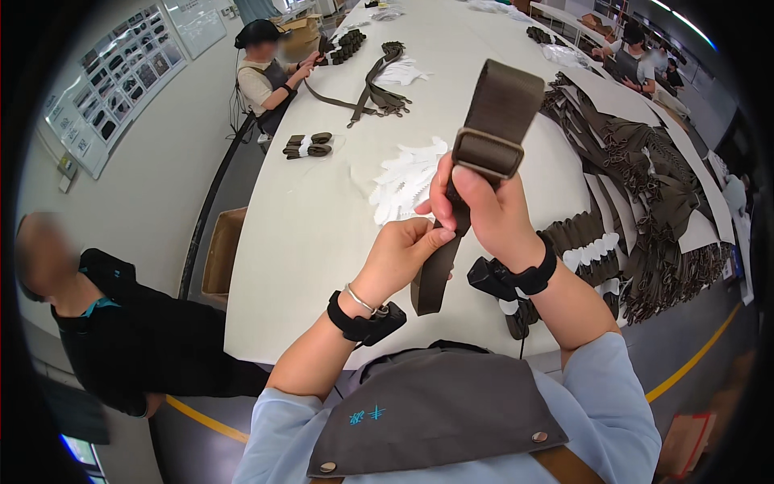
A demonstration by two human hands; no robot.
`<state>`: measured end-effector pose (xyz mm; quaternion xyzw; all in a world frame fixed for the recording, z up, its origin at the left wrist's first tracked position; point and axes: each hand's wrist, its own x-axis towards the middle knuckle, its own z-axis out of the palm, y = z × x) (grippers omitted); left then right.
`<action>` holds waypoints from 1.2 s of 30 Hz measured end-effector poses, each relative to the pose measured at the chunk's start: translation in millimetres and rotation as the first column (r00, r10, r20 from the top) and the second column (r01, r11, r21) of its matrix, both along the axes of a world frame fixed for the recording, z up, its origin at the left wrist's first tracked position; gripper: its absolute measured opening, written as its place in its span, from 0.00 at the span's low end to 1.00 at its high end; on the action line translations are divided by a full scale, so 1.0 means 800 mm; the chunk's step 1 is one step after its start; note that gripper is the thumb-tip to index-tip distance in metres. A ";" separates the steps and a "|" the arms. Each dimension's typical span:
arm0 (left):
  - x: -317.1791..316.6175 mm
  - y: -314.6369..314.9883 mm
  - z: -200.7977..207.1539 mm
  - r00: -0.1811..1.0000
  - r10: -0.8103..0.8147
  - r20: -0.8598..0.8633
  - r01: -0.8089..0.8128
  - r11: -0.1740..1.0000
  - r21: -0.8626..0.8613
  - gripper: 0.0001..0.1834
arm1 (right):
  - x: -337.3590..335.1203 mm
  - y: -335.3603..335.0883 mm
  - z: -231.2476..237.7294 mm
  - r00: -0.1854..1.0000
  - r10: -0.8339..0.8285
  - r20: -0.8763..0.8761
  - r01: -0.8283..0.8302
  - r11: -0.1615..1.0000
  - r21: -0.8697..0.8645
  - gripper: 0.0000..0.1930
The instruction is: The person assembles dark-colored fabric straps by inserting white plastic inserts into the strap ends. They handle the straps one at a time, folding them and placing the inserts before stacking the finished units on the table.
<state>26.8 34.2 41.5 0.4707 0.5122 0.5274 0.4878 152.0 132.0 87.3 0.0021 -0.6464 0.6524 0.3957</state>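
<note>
Above the table I hold a dark brown webbing strap (pixel 506 101) folded into an upright loop, with a rectangular metal slide buckle (pixel 488 153) across it. My right hand (pixel 496 211) is closed round the strap just below the buckle, thumb lying against it. Lower down, my left hand (pixel 409 248) pinches the same strap between thumb and fingers. Its lower fold hangs beneath the left fingertips. Behind the hands lies a heap of white paper bands (pixel 403 184) with toothed edges.
A large heap of brown straps with metal hooks (pixel 645 185) covers the table's right side. Banded strap rolls (pixel 592 250) lie beside my right forearm; another banded pair (pixel 308 146) is at left. People sit at far left and far right. A person in black (pixel 145 323) is close on my left.
</note>
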 end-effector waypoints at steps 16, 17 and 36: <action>-0.049 -0.001 0.078 0.934 -0.300 0.195 0.294 0.954 0.059 0.09 | -0.009 -0.014 0.020 0.989 -0.006 -0.147 0.126 -0.486 0.865 0.05; -0.048 0.000 0.085 0.948 -0.274 0.162 0.270 0.962 0.047 0.09 | -0.010 -0.012 0.025 0.991 -0.006 -0.131 0.110 -0.511 0.852 0.05; -0.038 0.031 0.163 0.952 0.221 -0.211 -0.073 0.835 0.545 0.13 | -0.015 0.035 -0.003 0.963 0.080 0.257 -0.147 0.956 0.254 0.38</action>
